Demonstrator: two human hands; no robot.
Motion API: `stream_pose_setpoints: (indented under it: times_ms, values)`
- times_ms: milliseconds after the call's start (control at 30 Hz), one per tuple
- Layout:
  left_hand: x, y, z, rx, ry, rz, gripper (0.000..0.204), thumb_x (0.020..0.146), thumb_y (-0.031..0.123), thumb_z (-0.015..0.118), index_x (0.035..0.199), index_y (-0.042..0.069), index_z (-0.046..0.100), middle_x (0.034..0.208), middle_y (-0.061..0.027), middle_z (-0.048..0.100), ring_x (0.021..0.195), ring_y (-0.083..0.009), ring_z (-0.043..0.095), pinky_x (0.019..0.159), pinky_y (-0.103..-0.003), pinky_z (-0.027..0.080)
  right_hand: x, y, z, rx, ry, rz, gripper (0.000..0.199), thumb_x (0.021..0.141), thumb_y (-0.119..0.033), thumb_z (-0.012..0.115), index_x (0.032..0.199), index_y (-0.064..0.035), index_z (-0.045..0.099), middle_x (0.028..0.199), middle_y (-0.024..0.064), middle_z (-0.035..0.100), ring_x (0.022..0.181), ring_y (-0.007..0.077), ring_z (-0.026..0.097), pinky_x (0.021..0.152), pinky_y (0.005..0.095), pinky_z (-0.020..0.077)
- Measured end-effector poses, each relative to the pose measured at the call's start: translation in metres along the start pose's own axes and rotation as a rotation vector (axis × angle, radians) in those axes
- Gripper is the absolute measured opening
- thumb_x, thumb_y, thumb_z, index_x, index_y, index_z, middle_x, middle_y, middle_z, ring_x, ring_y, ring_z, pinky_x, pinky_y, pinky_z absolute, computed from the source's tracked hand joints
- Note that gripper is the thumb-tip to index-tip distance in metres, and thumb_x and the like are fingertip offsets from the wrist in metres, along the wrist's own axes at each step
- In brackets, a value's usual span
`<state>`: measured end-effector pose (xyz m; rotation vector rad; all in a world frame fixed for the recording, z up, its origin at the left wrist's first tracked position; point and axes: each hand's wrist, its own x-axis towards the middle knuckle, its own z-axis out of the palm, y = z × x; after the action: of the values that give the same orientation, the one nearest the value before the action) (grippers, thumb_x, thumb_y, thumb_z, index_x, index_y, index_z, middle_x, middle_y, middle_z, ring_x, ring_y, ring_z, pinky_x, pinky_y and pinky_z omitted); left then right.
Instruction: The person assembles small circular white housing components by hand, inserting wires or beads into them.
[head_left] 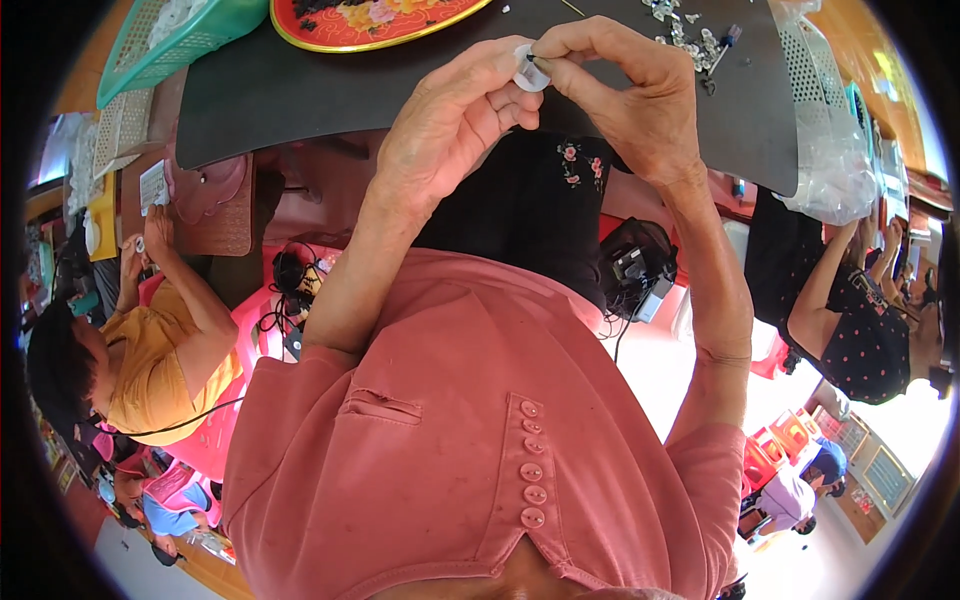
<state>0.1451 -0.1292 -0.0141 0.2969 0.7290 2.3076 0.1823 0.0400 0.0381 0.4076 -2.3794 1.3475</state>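
Over the near part of a dark tabletop (pixel 300 100), both my hands meet at a small whitish, partly see-through disc-like piece (pixel 531 76). My left hand (pixel 450 125) holds this piece between thumb and forefinger, with its other fingers curled loosely below. Thumb and forefinger of my right hand (pixel 640 105) are pinched at the piece's upper right edge, where a tiny dark bit shows. What that bit is, I cannot make out. Beyond my right hand lies a scatter of small transparent plastic parts (pixel 690 30), with a blue-tipped, pen-like tool (pixel 728 45) beside it.
A red floral tray (pixel 330 45) with small black pieces stands at the far edge. Left of it is a green basket (pixel 165 70). A plastic bag (pixel 830 170) hangs at the table's right. People sit at left (pixel 160 370) and right (pixel 850 320).
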Motion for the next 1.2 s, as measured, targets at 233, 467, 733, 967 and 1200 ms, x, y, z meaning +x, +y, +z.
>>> stream_pose_setpoints:
  times_ms: [233,467,733,967,1200]
  values:
    - [0.004,-0.007,0.002,0.037,-0.042,-0.028,0.03,0.097,0.019,0.051,0.114,-0.005,0.055,0.092,-0.0103,0.061,0.078,-0.0168,0.06,0.069,-0.031,0.05,-0.011,0.002,-0.007,0.079,0.037,0.031,0.008,0.076,0.0,0.067,0.084,-0.0024,0.068,0.075,0.0007,0.067,0.073,0.0088,0.062,0.076,0.0235,0.0489]
    - [0.004,-0.011,0.005,0.064,-0.053,-0.021,0.03,0.098,0.021,0.049,0.111,-0.006,0.056,0.093,-0.0127,0.061,0.075,-0.0179,0.059,0.069,-0.03,0.05,-0.009,-0.01,-0.019,0.184,0.036,-0.011,0.007,0.077,-0.002,0.067,0.084,-0.0036,0.068,0.071,0.0013,0.066,0.068,0.0083,0.062,0.071,0.0237,0.0499]
    - [0.002,-0.012,0.012,0.121,-0.02,-0.037,0.03,0.098,0.024,0.05,0.105,-0.005,0.057,0.089,-0.0128,0.062,0.073,-0.0177,0.058,0.068,-0.03,0.049,-0.001,-0.034,-0.028,-0.064,-0.097,0.124,0.011,0.076,0.003,0.068,0.085,-0.0006,0.065,0.079,0.01,0.066,0.072,0.0193,0.063,0.069,0.0281,0.0502]
    - [0.003,-0.013,0.011,0.145,-0.018,-0.059,0.03,0.098,0.025,0.05,0.102,-0.004,0.059,0.089,-0.0105,0.062,0.075,-0.018,0.06,0.069,-0.031,0.05,0.01,0.018,-0.015,0.118,0.031,-0.707,0.008,0.076,-0.001,0.068,0.084,-0.001,0.066,0.078,0.0116,0.066,0.071,0.0246,0.063,0.07,0.0313,0.0513]
    - [0.0,-0.011,0.007,0.173,-0.016,-0.053,0.032,0.099,0.025,0.048,0.103,-0.005,0.058,0.09,-0.011,0.062,0.075,-0.0187,0.061,0.071,-0.031,0.051,0.006,-0.042,-0.029,-0.203,-0.222,0.072,0.007,0.079,0.0,0.067,0.086,-0.0003,0.066,0.08,0.0058,0.067,0.074,0.0156,0.062,0.073,0.0265,0.0505]
